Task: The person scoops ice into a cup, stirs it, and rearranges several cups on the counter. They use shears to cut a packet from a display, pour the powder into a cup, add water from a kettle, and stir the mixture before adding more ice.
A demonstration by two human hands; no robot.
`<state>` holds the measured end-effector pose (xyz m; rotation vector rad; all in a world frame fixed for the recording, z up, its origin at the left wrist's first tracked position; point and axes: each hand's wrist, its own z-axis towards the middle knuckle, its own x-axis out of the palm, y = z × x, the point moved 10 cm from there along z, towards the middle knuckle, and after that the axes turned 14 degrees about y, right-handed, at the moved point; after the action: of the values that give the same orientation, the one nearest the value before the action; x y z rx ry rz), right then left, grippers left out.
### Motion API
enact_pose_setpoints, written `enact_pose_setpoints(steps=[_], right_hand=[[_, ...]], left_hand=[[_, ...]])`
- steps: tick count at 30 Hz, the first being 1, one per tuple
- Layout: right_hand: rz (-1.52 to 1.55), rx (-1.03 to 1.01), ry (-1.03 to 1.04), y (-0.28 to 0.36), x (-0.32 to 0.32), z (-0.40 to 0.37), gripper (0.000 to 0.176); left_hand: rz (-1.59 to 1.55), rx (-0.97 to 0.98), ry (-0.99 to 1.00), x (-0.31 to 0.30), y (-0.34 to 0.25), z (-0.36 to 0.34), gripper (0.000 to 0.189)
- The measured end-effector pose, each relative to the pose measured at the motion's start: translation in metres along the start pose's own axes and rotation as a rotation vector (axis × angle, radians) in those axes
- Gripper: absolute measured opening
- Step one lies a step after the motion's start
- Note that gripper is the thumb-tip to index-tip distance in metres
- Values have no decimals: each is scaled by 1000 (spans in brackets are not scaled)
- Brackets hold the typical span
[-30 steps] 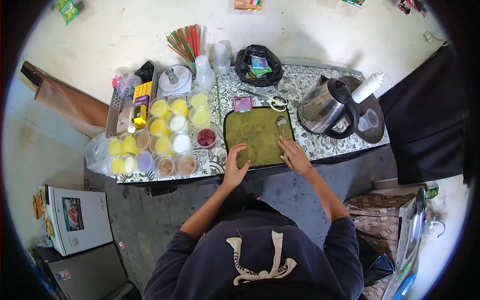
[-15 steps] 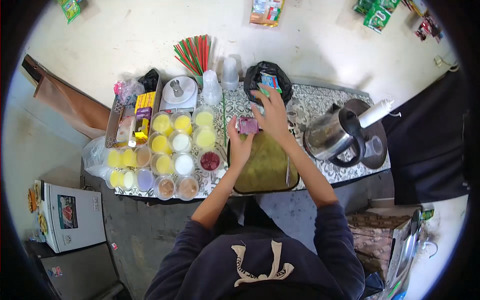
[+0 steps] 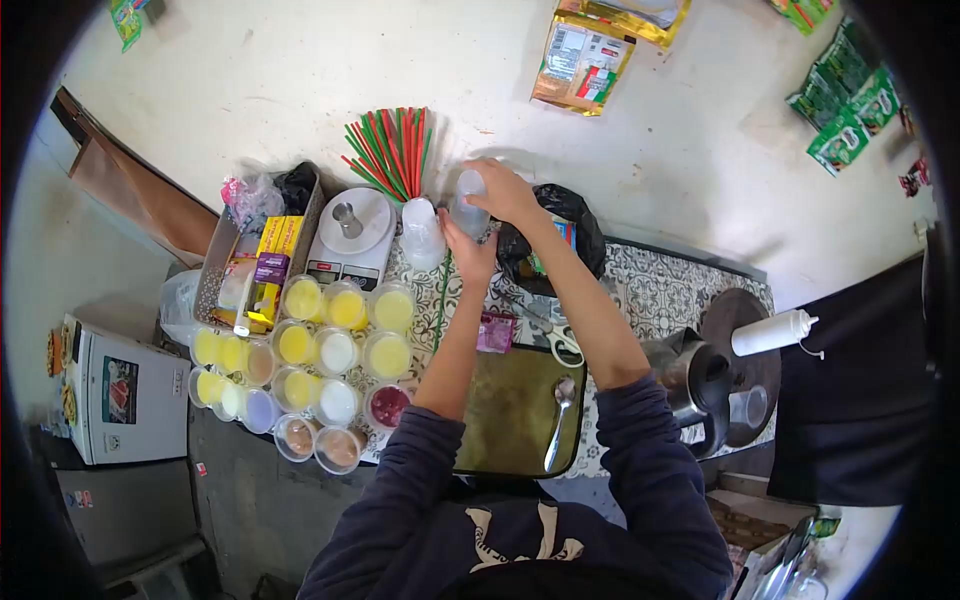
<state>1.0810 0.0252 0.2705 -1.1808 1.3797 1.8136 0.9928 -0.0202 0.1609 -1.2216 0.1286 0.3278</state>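
Observation:
A stack of clear plastic cups [image 3: 468, 205] stands against the wall at the back of the table. My right hand [image 3: 507, 190] is closed round its upper part, and my left hand [image 3: 470, 250] grips it lower down from the front. Just left of my left hand is a second stack of cups [image 3: 423, 235]. Nearer me lies a purple sachet [image 3: 495, 332] at the far edge of a green tray [image 3: 500, 410]. A spoon [image 3: 560, 420] rests on the tray, and scissors [image 3: 562, 342] lie beyond its far right corner.
Several filled tubs [image 3: 338, 352] cover the table's left side. Behind them are a scale [image 3: 350, 255], straws [image 3: 392, 150] and a box of packets [image 3: 215, 285]. A black bag [image 3: 560, 210] sits beside my right forearm. On the right stand a metal kettle [image 3: 685, 375] and a white squeeze bottle [image 3: 775, 332].
Both hands have left the purple sachet, which now lies on the table, and have moved back to the cup stack, taking hold of it. The view has shifted, uncovering the scissors and spoon.

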Motion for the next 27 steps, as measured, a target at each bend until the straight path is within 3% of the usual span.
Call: enact_pose_setpoints(steps=[2,8,27], right_hand=[[-20,-112,9,-3,9,10,54],[-44,-7,117,-1,1,5,48],[8,-59,79,11,-13,-2,44]], left_hand=[[-13,1,24,4,5,10,100],[93,15,27,5,21,21,96],[162,148,47,0,-2,15,102]])
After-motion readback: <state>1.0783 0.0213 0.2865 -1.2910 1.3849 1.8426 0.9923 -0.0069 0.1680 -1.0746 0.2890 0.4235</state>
